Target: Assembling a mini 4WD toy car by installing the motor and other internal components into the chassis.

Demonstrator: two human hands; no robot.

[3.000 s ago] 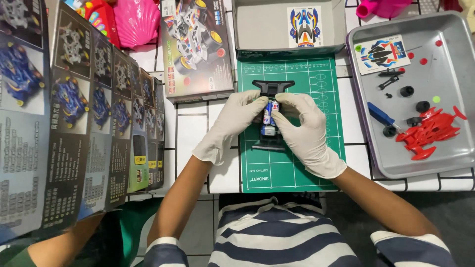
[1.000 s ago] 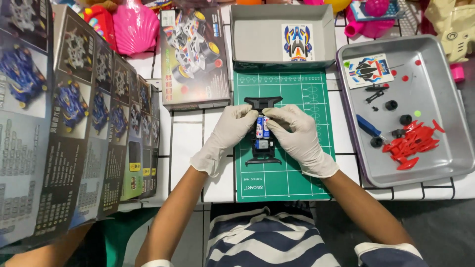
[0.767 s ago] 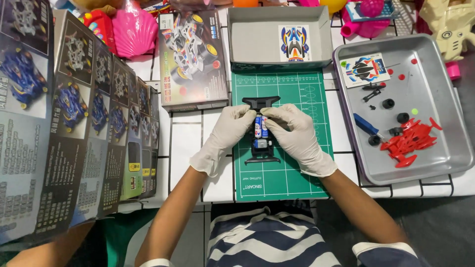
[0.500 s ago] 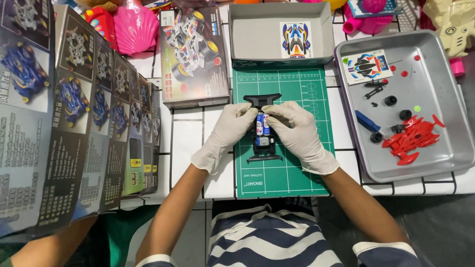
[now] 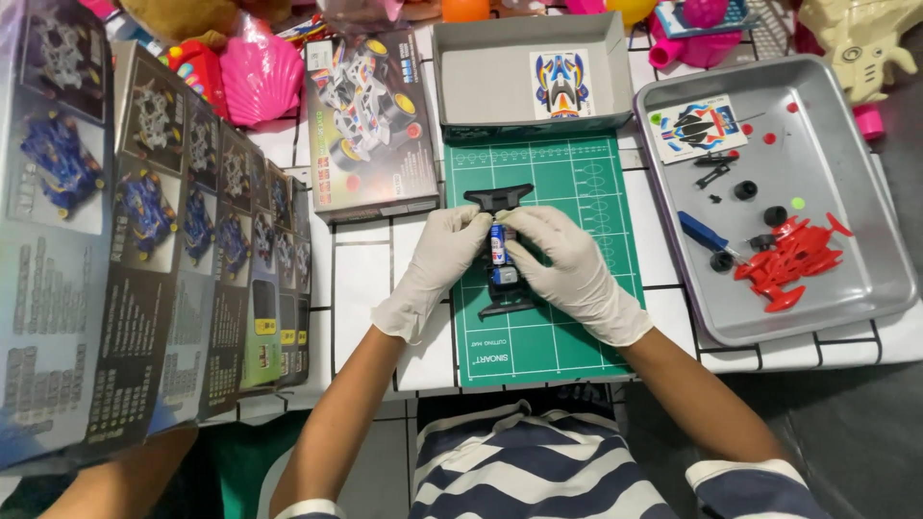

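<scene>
A black toy car chassis [image 5: 501, 199] lies lengthwise on a green cutting mat [image 5: 577, 183]. Blue batteries [image 5: 498, 245] sit in its middle. My left hand [image 5: 439, 266], in a white glove, grips the chassis from the left. My right hand [image 5: 567, 272], also gloved, grips it from the right, with the thumb and fingers pressing at the batteries. Both hands cover the chassis's middle sides.
A metal tray [image 5: 846, 183] at the right holds red plastic parts [image 5: 790, 261], small black wheels, a blue screwdriver [image 5: 704, 233] and a sticker sheet [image 5: 699, 127]. A grey box [image 5: 481, 82] holding a sticker sheet, a kit box lid [image 5: 370, 115] and a folded instruction sheet [image 5: 135, 240] lie beyond and to the left.
The view has shifted slightly. Both hands stay on the chassis, with only small finger movement at the batteries.
</scene>
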